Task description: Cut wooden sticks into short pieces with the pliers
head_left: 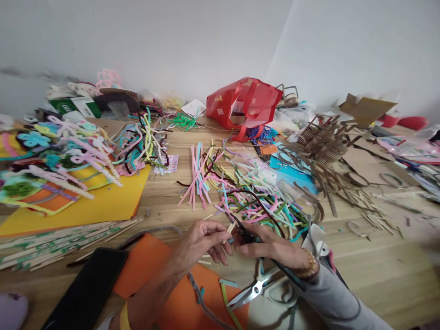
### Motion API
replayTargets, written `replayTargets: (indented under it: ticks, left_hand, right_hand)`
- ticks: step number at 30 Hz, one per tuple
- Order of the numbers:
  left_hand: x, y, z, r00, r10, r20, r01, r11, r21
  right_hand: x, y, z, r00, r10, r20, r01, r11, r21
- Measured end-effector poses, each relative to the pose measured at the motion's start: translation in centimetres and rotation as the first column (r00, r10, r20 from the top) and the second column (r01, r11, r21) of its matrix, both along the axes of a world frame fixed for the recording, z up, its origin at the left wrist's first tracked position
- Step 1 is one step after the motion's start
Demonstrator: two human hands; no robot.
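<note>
My left hand (202, 240) pinches a short pale stick (229, 229) between thumb and fingertips, just above an orange sheet (154, 270). My right hand (271, 247) is closed around a dark tool (245, 234), possibly pliers or a cutter, whose tip meets the end of the stick. A gold bracelet sits on my right wrist. Open scissors (254, 289) lie on the table just below my right hand. A heap of coloured pipe cleaners (254, 197) spreads right behind both hands.
A yellow sheet (103, 201) with pipe-cleaner flowers (62, 156) lies at left. A black phone (89, 288) rests at lower left. A red bag (244, 103) stands at the back. Cardboard strips and a cardboard basket (325, 137) cover the right side.
</note>
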State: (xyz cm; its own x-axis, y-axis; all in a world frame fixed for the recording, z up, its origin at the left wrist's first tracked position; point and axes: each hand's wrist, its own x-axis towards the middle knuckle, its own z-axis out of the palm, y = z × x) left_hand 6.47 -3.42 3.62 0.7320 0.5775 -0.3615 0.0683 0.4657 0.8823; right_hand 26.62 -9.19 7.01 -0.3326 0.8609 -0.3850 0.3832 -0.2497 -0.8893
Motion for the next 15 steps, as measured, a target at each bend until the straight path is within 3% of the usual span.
replayTargets:
  ticks: [6,15]
  left_hand:
    - [-0.13,-0.13,-0.08,0.999,-0.045,0.001,0.044,0.998,0.048]
    - [-0.19,-0.22,-0.24,0.998,-0.059,0.014,0.058,0.996,0.071]
  right_hand:
    - [-0.33,0.09,-0.01,0.997,0.044,0.071,-0.047,0.998,0.037]
    - [-0.39,-0.02,-0.52,0.998,0.049,0.05,-0.05,0.998,0.03]
